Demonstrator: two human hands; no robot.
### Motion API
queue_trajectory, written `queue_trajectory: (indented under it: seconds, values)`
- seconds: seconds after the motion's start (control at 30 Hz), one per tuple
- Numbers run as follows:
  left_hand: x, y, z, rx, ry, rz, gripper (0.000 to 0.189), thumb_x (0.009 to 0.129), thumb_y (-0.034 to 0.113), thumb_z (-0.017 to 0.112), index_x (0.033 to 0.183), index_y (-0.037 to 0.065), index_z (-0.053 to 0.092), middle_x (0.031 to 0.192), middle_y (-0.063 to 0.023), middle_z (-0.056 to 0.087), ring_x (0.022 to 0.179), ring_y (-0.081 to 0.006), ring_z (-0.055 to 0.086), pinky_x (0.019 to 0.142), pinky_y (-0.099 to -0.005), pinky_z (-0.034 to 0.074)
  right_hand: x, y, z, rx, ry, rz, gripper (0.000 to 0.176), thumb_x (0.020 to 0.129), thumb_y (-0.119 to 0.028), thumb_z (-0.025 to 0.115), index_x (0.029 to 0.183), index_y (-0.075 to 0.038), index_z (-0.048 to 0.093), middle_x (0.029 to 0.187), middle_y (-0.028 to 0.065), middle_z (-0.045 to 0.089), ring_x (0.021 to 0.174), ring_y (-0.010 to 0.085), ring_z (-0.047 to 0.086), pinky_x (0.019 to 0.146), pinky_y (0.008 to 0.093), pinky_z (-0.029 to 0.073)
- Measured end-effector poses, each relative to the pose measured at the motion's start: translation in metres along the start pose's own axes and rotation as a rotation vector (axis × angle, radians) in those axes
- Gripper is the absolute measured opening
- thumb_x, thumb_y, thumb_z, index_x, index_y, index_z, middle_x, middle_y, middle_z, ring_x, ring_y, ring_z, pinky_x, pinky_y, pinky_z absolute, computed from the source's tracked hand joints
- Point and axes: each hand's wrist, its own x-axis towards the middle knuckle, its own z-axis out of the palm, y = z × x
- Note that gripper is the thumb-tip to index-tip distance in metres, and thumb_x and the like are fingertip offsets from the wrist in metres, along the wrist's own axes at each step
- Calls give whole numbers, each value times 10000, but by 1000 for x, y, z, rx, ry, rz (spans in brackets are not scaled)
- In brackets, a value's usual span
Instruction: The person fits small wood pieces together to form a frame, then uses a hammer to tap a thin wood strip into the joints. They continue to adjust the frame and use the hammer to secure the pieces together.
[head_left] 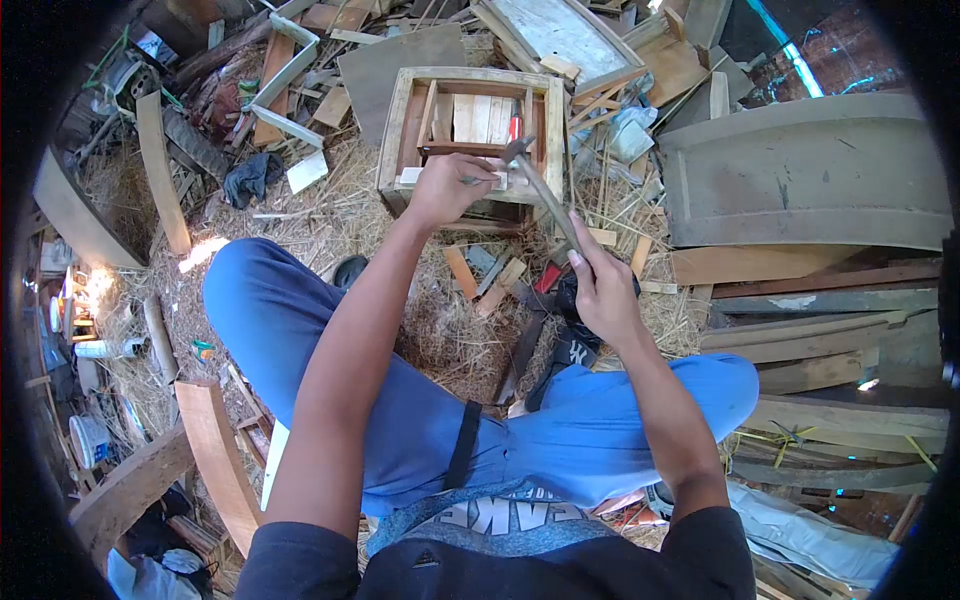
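Observation:
My right hand is closed round the handle of a hammer, whose head is raised over the front of a small wooden frame. My left hand is pinched on a thin metal piece at the frame's front edge; its kind is hard to make out. Under those fingers lies a pale wood strip. Inside the frame are light slats and a tool with a red handle.
Straw and wood offcuts cover the ground between my knees and the frame. A saw blade and a dark cap lie near my legs. Large curved boards are stacked on the right, with a curved plank on the left.

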Motion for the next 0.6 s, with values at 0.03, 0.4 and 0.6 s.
queue_trajectory:
  seconds: [0.03, 0.4, 0.6]
  values:
    - [-1, 1, -1, 0, 1, -3, 216, 829, 156, 780, 1031, 86, 809, 1063, -133, 772, 967, -278, 746, 896, -360, 562, -1, -1, 1, 13, 22, -23, 552, 1014, -107, 550, 1550, -154, 429, 945, 297, 672, 888, 492, 655, 792, 533, 512]
    - [1, -3, 1, 6, -9, -23, 217, 825, 131, 789, 1037, 86, 808, 1079, -118, 772, 974, -271, 743, 907, -351, 556, -2, -4, 1, 83, 101, -86, 542, 1012, -111, 555, 1542, -148, 444, 919, 308, 659, 837, 491, 654, 784, 543, 506]
    - [-1, -4, 1, 26, -22, 45, 241, 822, 137, 798, 1061, 102, 808, 1121, -114, 764, 1027, -263, 732, 933, -355, 554, -1, -3, -7, -74, -88, 92, 536, 1009, -61, 553, 1533, -118, 455, 1111, 321, 674, 966, 491, 663, 861, 467, 529]
